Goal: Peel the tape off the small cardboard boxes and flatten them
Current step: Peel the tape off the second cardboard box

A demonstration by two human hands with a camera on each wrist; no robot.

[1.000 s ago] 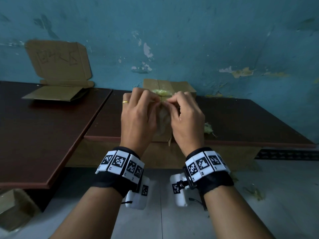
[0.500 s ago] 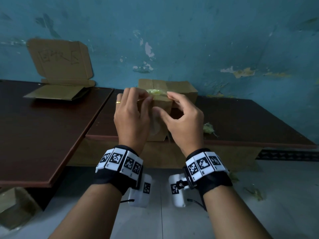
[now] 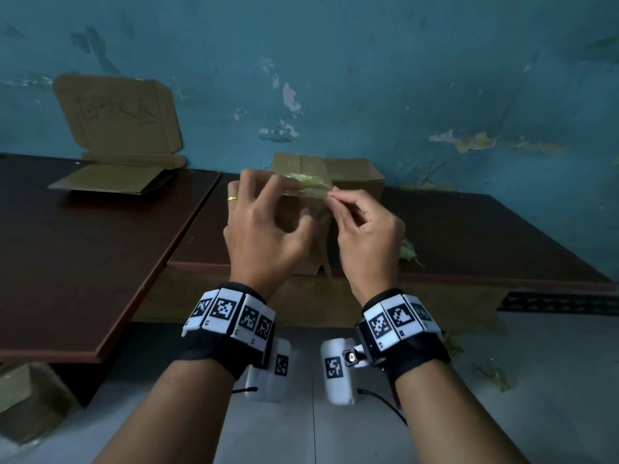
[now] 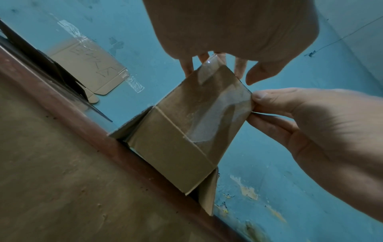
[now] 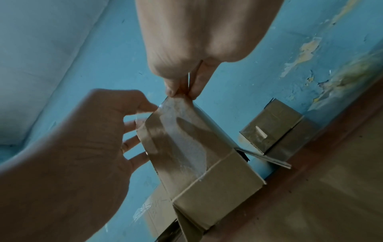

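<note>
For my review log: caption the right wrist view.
Right hand pinches clear tape at the small cardboard box top.

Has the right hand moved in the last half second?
Yes. The right hand has closed from spread fingers into a pinch on the tape at the small box's top edge, just in front of the taped box behind.

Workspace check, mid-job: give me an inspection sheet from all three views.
Surface: dark brown table, with a second table abutting on the left.
Job's things: small cardboard box stands at the table edge, clear tape across its face; another taped box behind.
Clutter: flattened cardboard propped against the wall; crumpled tape wad.
Hands: right hand pinches the tape's edge; left hand has its fingers on the box top.
Cables: thin black leads from the wrist cameras.
Surroundings: peeling blue wall; tiled floor.
</note>
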